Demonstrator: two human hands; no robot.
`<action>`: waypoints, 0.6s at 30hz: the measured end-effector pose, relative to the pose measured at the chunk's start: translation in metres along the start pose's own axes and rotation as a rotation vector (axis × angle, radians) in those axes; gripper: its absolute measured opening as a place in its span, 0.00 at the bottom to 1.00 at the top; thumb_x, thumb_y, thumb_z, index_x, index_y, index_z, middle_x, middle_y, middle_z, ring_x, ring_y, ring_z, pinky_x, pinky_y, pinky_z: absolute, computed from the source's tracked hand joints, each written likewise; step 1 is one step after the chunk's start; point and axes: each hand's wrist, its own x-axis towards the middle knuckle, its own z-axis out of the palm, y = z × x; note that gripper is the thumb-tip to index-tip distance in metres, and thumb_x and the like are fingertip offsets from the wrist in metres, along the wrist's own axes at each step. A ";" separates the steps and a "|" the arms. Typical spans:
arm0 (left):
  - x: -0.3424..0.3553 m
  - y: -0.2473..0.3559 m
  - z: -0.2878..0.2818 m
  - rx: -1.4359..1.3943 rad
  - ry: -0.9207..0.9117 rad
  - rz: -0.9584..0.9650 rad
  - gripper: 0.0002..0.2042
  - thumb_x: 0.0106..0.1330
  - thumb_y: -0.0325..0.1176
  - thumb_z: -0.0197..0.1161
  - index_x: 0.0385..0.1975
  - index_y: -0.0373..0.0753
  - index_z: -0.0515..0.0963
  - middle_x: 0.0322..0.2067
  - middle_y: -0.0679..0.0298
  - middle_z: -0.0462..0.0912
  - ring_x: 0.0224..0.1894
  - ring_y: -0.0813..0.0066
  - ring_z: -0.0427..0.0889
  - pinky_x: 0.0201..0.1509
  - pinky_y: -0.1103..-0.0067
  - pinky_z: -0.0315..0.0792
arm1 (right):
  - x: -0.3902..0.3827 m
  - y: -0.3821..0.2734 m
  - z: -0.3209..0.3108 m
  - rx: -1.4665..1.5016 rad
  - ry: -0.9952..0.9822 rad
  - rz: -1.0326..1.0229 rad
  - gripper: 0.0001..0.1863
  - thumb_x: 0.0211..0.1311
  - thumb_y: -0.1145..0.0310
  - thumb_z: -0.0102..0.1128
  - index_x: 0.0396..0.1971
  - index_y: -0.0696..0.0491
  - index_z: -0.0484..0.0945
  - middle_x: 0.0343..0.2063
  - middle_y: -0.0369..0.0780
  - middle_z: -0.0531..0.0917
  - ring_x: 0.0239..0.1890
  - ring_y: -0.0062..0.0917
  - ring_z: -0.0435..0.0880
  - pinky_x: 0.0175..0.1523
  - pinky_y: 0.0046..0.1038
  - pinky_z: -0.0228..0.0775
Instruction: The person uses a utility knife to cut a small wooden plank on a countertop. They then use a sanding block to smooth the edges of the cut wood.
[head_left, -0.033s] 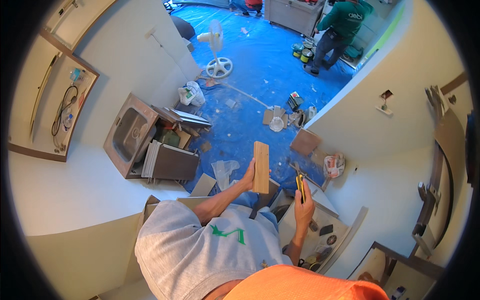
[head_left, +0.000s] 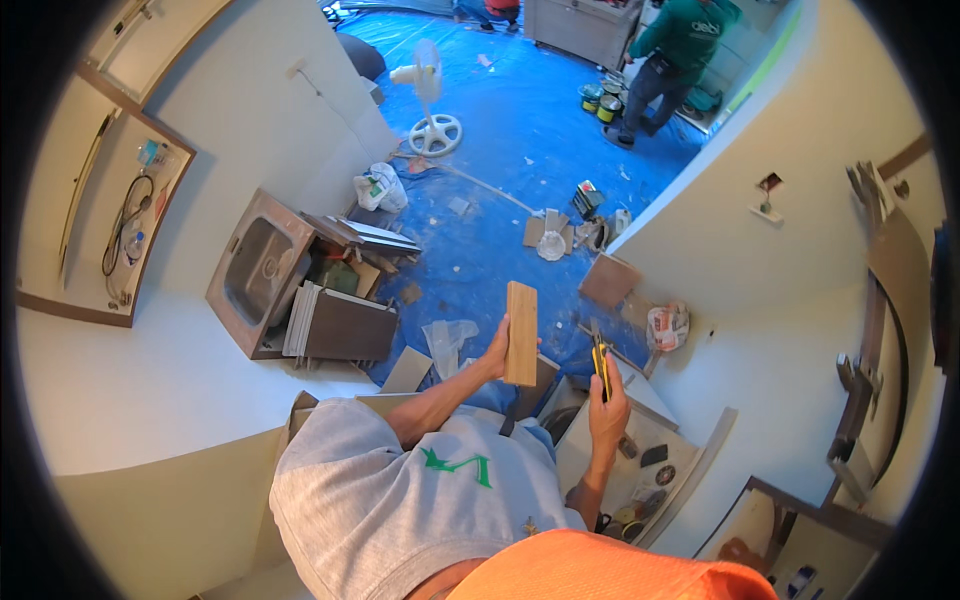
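My left hand (head_left: 495,352) is shut on a short light wooden plank (head_left: 521,333), holding it upright in front of my chest. To its right, my right hand (head_left: 608,402) grips a slim yellow and black hand tool (head_left: 600,361) pointing up, a small gap away from the plank. Both forearms come up from my grey shirt. Whether the tool's tip is extended is too small to tell.
Blue tarp (head_left: 510,150) covers the floor ahead. A steel sink (head_left: 250,270) and stacked dark panels (head_left: 345,325) lean at the left. Beyond are a white fan (head_left: 433,125), paint cans (head_left: 600,100) and a person in a green shirt (head_left: 680,45). A tray of small items (head_left: 650,470) sits at the lower right.
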 end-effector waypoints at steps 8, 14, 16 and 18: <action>-0.015 -0.043 -0.028 0.131 -0.177 -0.125 0.39 0.71 0.71 0.38 0.58 0.40 0.74 0.45 0.53 0.84 0.47 0.56 0.84 0.54 0.58 0.79 | -0.082 0.010 -0.025 0.003 0.110 0.180 0.24 0.69 0.66 0.62 0.64 0.50 0.76 0.57 0.45 0.83 0.56 0.36 0.85 0.56 0.29 0.76; -0.062 -0.129 0.016 0.179 -0.260 -0.272 0.38 0.72 0.68 0.37 0.62 0.37 0.71 0.52 0.46 0.81 0.53 0.49 0.81 0.60 0.56 0.76 | -0.211 -0.003 -0.056 -0.095 0.268 0.248 0.23 0.66 0.66 0.64 0.62 0.45 0.78 0.54 0.44 0.84 0.54 0.40 0.85 0.53 0.33 0.79; -0.084 -0.170 0.041 0.203 -0.315 -0.368 0.37 0.72 0.67 0.39 0.62 0.38 0.71 0.53 0.46 0.81 0.53 0.48 0.81 0.60 0.56 0.76 | -0.249 -0.008 -0.070 -0.097 0.335 0.262 0.23 0.66 0.66 0.64 0.62 0.45 0.78 0.55 0.44 0.84 0.55 0.39 0.85 0.54 0.33 0.79; -0.105 -0.211 0.070 0.220 -0.334 -0.436 0.36 0.72 0.66 0.39 0.63 0.39 0.71 0.52 0.49 0.81 0.52 0.50 0.81 0.61 0.56 0.76 | -0.279 -0.012 -0.085 -0.110 0.407 0.275 0.23 0.67 0.67 0.64 0.62 0.46 0.78 0.55 0.45 0.83 0.56 0.39 0.84 0.55 0.33 0.79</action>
